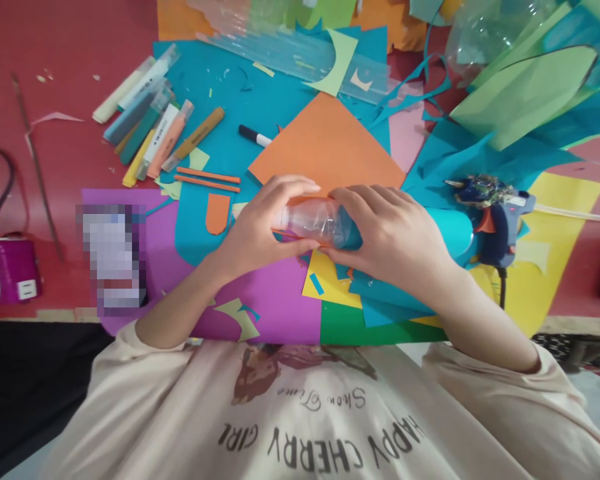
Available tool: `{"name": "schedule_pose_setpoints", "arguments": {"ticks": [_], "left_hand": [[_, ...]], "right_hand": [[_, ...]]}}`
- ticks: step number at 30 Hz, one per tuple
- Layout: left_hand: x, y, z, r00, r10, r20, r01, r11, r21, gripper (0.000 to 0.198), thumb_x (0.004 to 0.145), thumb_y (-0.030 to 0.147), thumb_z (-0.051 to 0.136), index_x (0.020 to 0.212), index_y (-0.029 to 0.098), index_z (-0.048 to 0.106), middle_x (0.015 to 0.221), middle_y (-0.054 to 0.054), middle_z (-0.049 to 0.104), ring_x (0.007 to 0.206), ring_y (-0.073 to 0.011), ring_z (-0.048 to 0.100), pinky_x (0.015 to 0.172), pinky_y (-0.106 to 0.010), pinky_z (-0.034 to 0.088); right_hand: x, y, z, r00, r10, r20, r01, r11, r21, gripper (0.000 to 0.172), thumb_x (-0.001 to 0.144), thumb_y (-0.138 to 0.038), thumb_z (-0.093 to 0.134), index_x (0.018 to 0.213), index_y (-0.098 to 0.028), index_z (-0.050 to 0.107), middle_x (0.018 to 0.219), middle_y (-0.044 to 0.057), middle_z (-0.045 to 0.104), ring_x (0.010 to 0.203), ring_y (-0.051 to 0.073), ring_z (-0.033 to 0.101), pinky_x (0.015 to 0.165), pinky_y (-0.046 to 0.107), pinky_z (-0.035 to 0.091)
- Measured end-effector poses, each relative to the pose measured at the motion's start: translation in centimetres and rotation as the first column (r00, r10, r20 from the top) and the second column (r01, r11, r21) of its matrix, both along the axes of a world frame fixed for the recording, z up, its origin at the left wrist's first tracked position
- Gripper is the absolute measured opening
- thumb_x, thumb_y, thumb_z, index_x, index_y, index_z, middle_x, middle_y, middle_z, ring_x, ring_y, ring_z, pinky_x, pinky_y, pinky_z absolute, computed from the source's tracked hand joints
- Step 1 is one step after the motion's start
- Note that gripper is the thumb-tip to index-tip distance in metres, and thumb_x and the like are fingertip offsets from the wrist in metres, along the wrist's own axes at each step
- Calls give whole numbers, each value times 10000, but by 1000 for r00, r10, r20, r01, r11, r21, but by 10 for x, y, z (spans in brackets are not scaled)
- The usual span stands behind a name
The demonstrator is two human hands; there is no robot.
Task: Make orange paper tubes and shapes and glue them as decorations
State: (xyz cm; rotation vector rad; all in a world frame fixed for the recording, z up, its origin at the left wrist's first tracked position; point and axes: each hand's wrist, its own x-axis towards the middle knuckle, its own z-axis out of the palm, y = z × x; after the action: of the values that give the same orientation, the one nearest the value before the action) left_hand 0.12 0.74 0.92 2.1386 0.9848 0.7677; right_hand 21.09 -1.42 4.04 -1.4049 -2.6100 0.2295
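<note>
A clear plastic bottle [314, 221] lies on its side between my hands, its narrow end to the left. Blue paper [453, 230] wraps its right part. My left hand [260, 230] is curled round the narrow end, fingers above and thumb below. Over the middle, at the edge of the blue wrap, my right hand [387, 230] grips the bottle from above; its palm hides part of the wrap. Just behind the bottle is a square sheet of orange paper [325, 143]. An orange paper piece with a rounded end [218, 213] lies left of my left hand.
A glue gun [503, 227] with a cord rests at the right on yellow paper [565, 253]. Several markers [150, 120] lie back left. A blurred phone-like object [113, 257] is at left. Paper scraps and clear plastic [290, 50] cover the back; a purple power socket box [10, 270] stands far left.
</note>
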Motion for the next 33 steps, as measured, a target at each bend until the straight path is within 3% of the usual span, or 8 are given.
{"name": "schedule_pose_setpoints", "arguments": {"ticks": [5, 9, 15, 26, 33], "left_hand": [[-12, 9, -19, 983, 3, 186, 24, 990, -142, 813, 726, 695, 650, 1373, 297, 362, 1289, -68, 609, 1182, -249, 621, 927, -382, 576], [-12, 12, -24, 960, -40, 277, 74, 991, -113, 606, 735, 542, 745, 1228, 269, 520, 1200, -49, 666, 1126, -238, 659, 922, -377, 578], [-14, 14, -25, 975, -4, 224, 20, 997, -70, 585, 708, 580, 746, 1176, 289, 547, 1163, -34, 680, 1106, -252, 671, 912, -407, 578], [-21, 20, -30, 965, -41, 260, 51, 998, -31, 639, 666, 582, 778, 1179, 284, 540, 1135, -44, 678, 1094, -258, 671, 916, -413, 566], [-32, 22, -25, 987, -1, 162, -26, 985, 168, 673, 680, 565, 779, 1224, 267, 519, 1129, -42, 676, 1060, -223, 684, 862, -342, 588]], "right_hand": [[0, 3, -2, 1000, -10, -24, 10, 1000, 5, 538, 881, -560, 526, 1168, -108, 564, 1046, 175, 691, 908, 287, 640, 760, 381, 456], [-2, 6, -2, 998, -3, -62, 2, 1000, -17, 586, 860, -606, 536, 1165, -107, 561, 1047, 182, 688, 919, 294, 641, 765, 384, 458], [-7, 11, -4, 996, -22, -92, 17, 998, -55, 604, 835, -618, 566, 1150, -103, 572, 1045, 190, 686, 940, 309, 637, 789, 401, 462], [-11, 19, 4, 998, 11, -66, -17, 995, -97, 548, 812, -570, 620, 1089, -98, 586, 977, 175, 694, 877, 297, 634, 731, 379, 449], [-19, 35, 10, 995, 101, -9, -102, 993, -66, 417, 835, -508, 615, 1027, -138, 610, 917, 134, 699, 831, 269, 619, 692, 355, 411]]}}
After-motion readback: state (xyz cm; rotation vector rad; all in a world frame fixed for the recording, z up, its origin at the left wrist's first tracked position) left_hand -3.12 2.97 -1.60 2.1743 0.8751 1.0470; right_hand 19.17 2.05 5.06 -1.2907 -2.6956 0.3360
